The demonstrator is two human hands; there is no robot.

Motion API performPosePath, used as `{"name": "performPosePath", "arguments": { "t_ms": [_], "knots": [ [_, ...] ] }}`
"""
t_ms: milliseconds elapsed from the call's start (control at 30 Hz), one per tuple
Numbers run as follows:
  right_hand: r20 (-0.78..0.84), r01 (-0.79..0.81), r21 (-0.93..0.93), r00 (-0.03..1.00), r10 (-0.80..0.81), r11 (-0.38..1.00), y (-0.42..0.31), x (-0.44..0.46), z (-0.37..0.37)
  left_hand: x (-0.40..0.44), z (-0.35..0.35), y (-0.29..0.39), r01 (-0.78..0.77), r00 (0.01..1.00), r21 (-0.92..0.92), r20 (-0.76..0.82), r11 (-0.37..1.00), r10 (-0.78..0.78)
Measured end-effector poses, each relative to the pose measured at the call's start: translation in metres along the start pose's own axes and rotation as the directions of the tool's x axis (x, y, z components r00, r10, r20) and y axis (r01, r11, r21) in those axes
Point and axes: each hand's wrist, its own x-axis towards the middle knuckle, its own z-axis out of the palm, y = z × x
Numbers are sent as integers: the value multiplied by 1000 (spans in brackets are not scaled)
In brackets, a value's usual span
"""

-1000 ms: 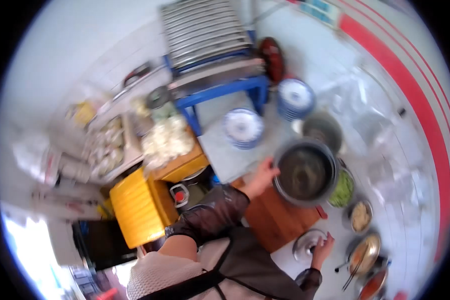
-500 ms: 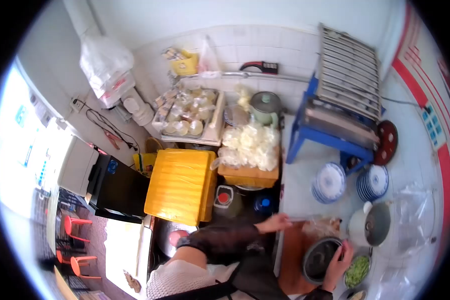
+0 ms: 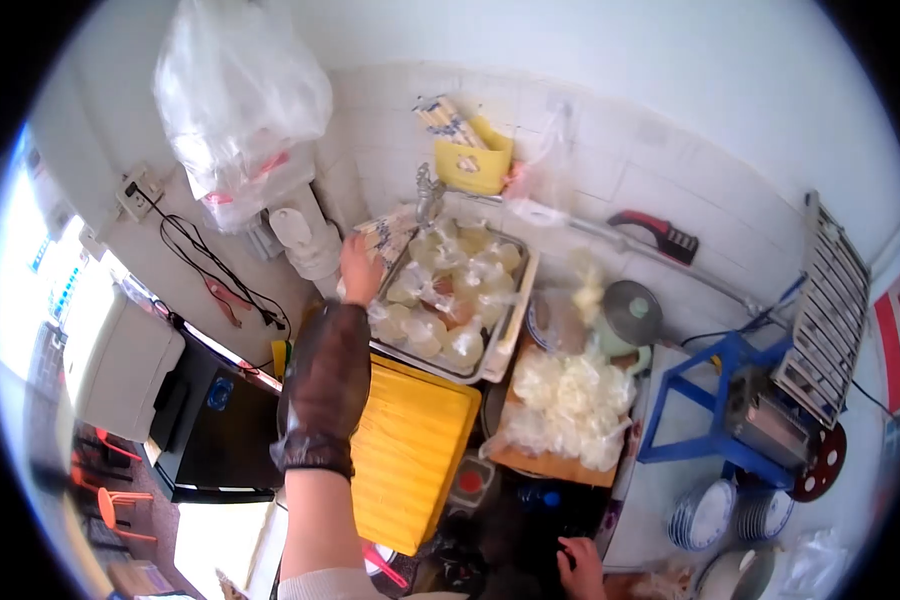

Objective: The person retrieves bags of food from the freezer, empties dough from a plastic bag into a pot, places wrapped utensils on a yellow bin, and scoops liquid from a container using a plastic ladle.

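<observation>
My left hand (image 3: 360, 270) is stretched out at the near left corner of a metal tray (image 3: 518, 300), fingers extended beside paper-wrapped chopsticks (image 3: 390, 235). Whether the fingertips touch the wrappers I cannot make out. Several tied clear bags of pale yellowish liquid (image 3: 425, 330) fill the tray. A dark sheer sleeve cover (image 3: 325, 385) wraps my left forearm. Low in the view, my right hand (image 3: 580, 568) has its fingers apart with nothing visible in them, left of the counter edge.
A yellow box (image 3: 415, 440) lies under my left arm. Tied bags of white food (image 3: 575, 400) sit on a wooden box beside a lidded green pot (image 3: 630, 320). A blue stool (image 3: 710, 400), stacked plates (image 3: 710, 515) and a metal rack (image 3: 825, 310) stand right.
My left hand has moved from the counter up to the tray's left corner. My right hand has let go of the dark pot and moved left. The view has turned left.
</observation>
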Motion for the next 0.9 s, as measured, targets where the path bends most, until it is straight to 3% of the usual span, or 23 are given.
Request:
{"name": "performPosePath", "arguments": {
  "t_ms": [67,200,267,300,400,467,567,667,733,767,833,900],
  "knots": [
    [14,-25,-30,1000,25,999,9,17,7,39,25,-9,-35,983,228,185,973,-8],
    [40,-87,-69,995,90,994,5,33,12,66,56,-27,-163,962,392,266,905,58],
    [64,-108,-59,992,112,992,-8,37,9,71,54,-31,-189,821,499,552,846,-143],
    [79,-114,-37,990,117,993,-15,42,9,75,50,-33,-190,816,498,559,846,-146],
    [88,-181,-64,978,187,981,-32,59,11,80,38,-43,-100,736,429,639,898,-223],
    [94,-139,-65,985,145,988,-14,58,22,79,28,-53,155,738,246,615,957,-277],
    [72,-96,-64,992,100,993,-10,63,24,60,53,-110,313,773,28,573,949,-271],
    [61,-95,-45,993,98,994,-17,73,19,25,-26,-52,537,718,-92,571,838,-397],
    [145,-211,189,972,185,959,-24,91,24,-23,-85,6,659,691,-271,586,701,-424],
    [186,-283,397,956,226,873,-24,103,35,-61,-87,9,625,721,-278,564,729,-403],
    [198,-270,801,962,189,534,-42,142,57,-99,-136,108,668,648,-278,673,691,-356],
    [203,-241,934,966,162,266,-77,186,67,-136,-141,170,787,458,-228,838,573,-295]
  ]
}}
